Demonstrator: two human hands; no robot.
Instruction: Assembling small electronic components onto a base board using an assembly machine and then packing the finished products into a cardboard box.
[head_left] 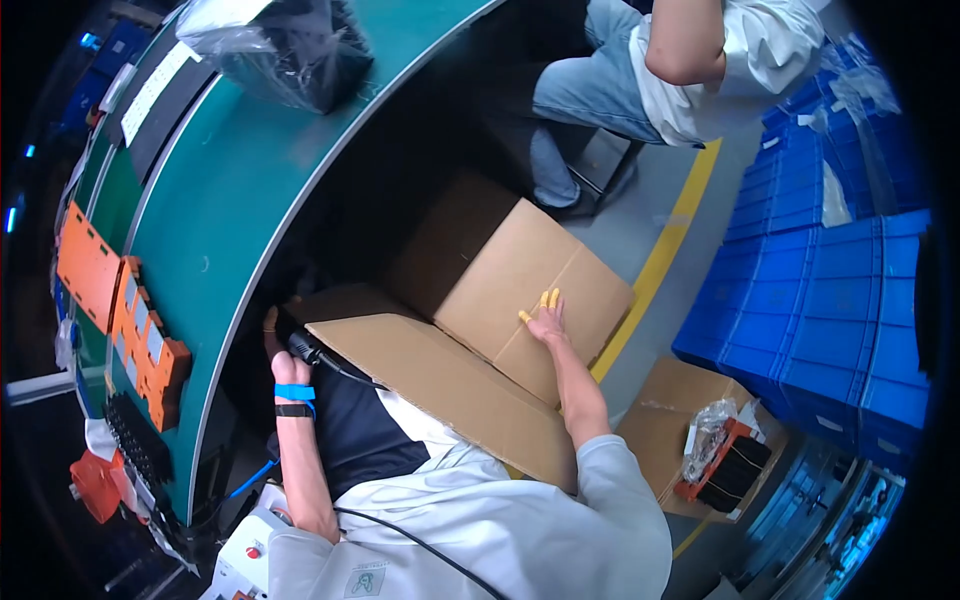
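Observation:
A large open cardboard box [430, 375] stands in front of me, tilted in view, its flaps folded outward and its inside dark. My right hand [547, 318], with yellow covers on several fingertips, lies spread on the brown outer face of the right-hand flap [560, 280]. On the left, my left hand [285, 358] is beside the box's near left corner, below the table edge. A blue strap [294, 392] and a black band circle that wrist. A black cable connector [303, 347] overlaps the left hand, and shadow hides most of its fingers.
A curved green worktable [230, 200] carries a plastic-wrapped black item [290, 60] and orange trays [145, 340]. Another person [690, 90] sits ahead. Blue crates [800, 320] are stacked at right, near another carton [660, 410] holding an orange-and-black item.

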